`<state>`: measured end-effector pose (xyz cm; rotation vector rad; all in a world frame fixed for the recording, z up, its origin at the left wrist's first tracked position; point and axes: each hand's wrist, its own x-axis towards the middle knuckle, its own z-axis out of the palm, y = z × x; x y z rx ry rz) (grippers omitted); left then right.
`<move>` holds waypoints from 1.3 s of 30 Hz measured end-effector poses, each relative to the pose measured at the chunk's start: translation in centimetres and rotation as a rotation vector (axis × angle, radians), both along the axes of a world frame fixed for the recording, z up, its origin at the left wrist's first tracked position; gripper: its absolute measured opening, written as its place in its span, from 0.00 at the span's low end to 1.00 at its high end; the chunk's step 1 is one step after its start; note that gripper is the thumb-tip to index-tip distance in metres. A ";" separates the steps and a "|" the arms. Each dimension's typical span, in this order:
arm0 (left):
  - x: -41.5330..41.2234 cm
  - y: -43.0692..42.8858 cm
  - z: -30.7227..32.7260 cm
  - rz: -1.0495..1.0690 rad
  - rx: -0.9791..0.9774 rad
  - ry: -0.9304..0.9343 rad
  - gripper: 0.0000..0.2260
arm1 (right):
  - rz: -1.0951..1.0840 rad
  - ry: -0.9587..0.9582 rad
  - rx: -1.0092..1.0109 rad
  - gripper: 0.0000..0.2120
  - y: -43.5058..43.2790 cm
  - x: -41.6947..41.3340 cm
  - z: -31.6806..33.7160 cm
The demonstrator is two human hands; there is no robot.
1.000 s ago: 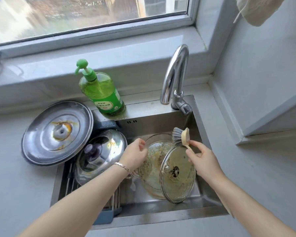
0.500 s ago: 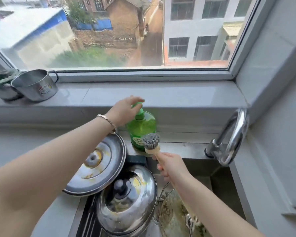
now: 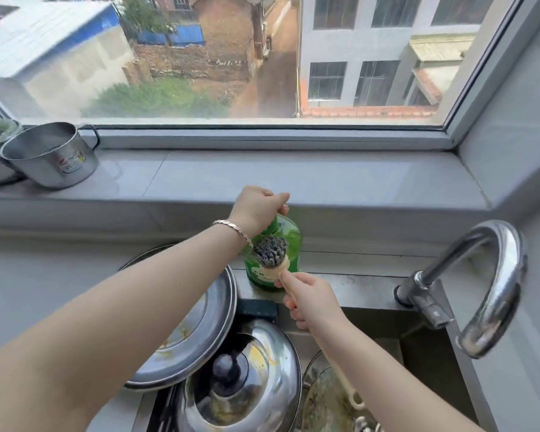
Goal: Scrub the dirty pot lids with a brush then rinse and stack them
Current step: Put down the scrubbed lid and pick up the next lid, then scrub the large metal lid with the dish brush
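My left hand (image 3: 258,207) grips the pump top of the green soap bottle (image 3: 289,241) on the sink's back ledge. My right hand (image 3: 312,299) holds the wooden-handled brush (image 3: 270,252) upright, its grey bristles just under the pump in front of the bottle. A large flat steel lid (image 3: 206,332) with yellow stains lies on the counter at left. A domed steel lid (image 3: 250,378) with a black knob leans in the sink. A dirty glass lid (image 3: 325,403) shows at the bottom edge, partly behind my right forearm.
The chrome faucet (image 3: 487,288) arches over the sink at right. Steel pots (image 3: 49,155) sit on the windowsill at far left. A wide window runs above the sill, and a wall closes the right side.
My view rose from the sink to the window. My left hand left the glass lids and closed on the soap pump. My right hand lifted the brush up under the pump.
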<state>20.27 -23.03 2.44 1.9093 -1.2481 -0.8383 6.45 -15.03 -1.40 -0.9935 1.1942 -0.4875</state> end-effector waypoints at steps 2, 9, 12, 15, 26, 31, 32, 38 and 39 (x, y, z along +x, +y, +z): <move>-0.3 -0.2 0.0 0.052 -0.004 -0.003 0.18 | -0.003 -0.009 0.002 0.13 0.0 -0.1 -0.2; -0.6 -0.1 -0.9 0.098 0.034 -0.060 0.19 | 0.018 -0.064 0.015 0.13 -0.1 -0.2 -0.2; -0.8 0.3 -0.8 0.083 0.055 -0.124 0.17 | 0.021 -0.059 0.014 0.14 0.0 -0.2 -0.1; -0.5 0.0 0.6 0.033 0.112 -0.157 0.16 | 0.021 -0.051 0.019 0.13 0.1 -0.4 -0.1; -0.1 -0.3 -0.8 0.017 0.116 -0.358 0.13 | 0.023 -0.027 -0.003 0.13 0.4 -0.4 -0.1; 0.2 1.9 1.3 0.114 -0.052 0.041 0.21 | 0.124 0.064 -0.120 0.12 2.3 -2.1 0.2; 0.6 3.1 1.2 0.207 -0.105 0.130 0.19 | 0.149 0.101 -0.151 0.13 2.8 -2.6 0.0; 2.9 16.9 -7.3 0.759 0.155 0.188 0.15 | 0.279 0.284 -0.237 0.14 7.0 -5.5 -1.9; 3.1 19.1 -8.4 0.893 0.236 0.190 0.18 | 0.292 0.310 -0.242 0.14 7.6 -5.9 -2.3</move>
